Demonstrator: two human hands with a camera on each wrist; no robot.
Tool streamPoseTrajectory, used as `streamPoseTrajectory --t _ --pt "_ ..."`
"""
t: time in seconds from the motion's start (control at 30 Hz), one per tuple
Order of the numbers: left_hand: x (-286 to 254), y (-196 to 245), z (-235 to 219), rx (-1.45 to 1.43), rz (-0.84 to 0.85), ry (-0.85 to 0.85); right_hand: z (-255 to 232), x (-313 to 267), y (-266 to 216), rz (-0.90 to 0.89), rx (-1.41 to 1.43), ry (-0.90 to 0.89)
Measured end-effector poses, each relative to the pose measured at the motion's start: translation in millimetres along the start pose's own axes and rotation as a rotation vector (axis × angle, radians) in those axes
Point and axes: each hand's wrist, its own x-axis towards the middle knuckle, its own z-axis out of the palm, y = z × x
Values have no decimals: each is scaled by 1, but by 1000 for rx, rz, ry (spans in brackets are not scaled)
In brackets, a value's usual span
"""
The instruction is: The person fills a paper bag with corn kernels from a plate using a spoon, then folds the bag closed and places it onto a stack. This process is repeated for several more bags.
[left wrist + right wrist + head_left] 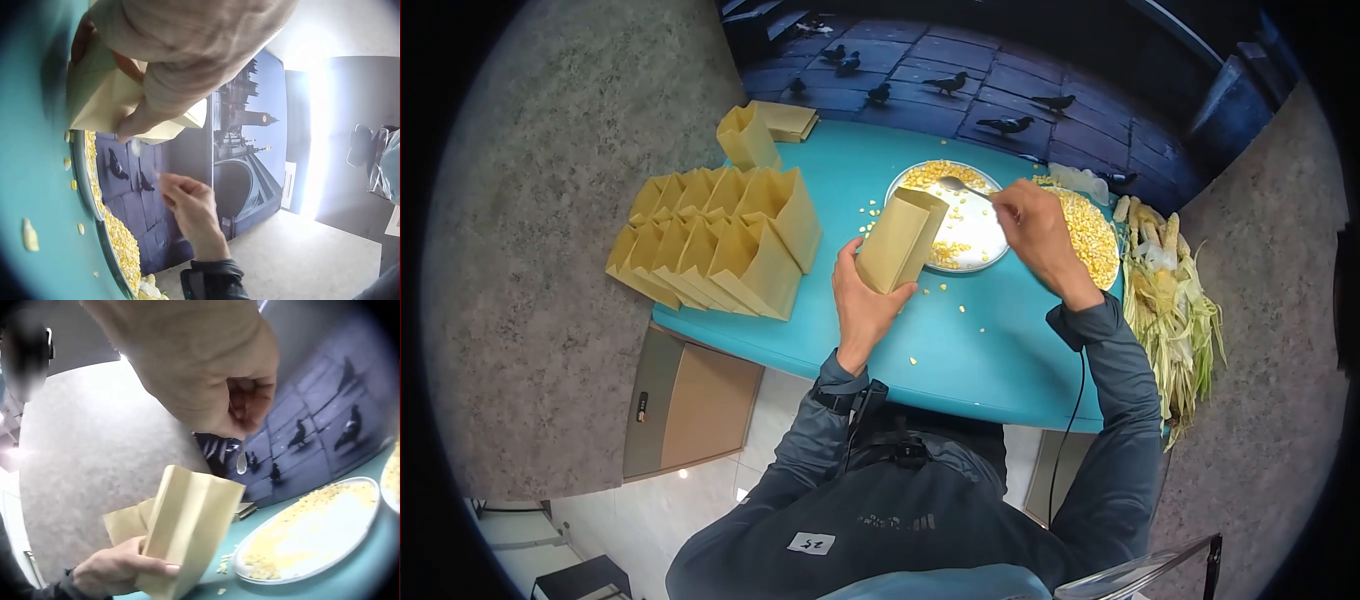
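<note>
My left hand [868,308] grips a brown paper bag [903,240] near its base, thumb on one side and fingers on the other. The bag stands upright with its mouth open at the top, close to the near left rim of a white round plate [978,222]. Between the fingers and thumb of my right hand [1040,235] is the handle of a metal spoon [242,464]. In the head view the spoon's bowl overlaps the plate, right of the bag's mouth. Yellow corn kernels [948,252] lie on part of the plate.
Several open paper bags [755,270] stand in rows at the left, with another bag [747,138] and folded ones [785,121] behind. A second plate heaped with kernels [1090,238] and husked corn cobs [1170,270] are at the right. Loose kernels dot the teal table [1000,340].
</note>
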Motion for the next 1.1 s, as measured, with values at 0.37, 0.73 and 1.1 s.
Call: streamPoseTrajectory --t 0.37,0.73,1.1 --pt "-19 -7 -36 -126 -69 145 95 -1 86 280 -8 -296" --pt "-18 -13 -41 -89 -67 124 58 -26 87 591 291 -559" --pt "-9 -12 -26 -14 8 46 -7 10 43 887 643 -339"
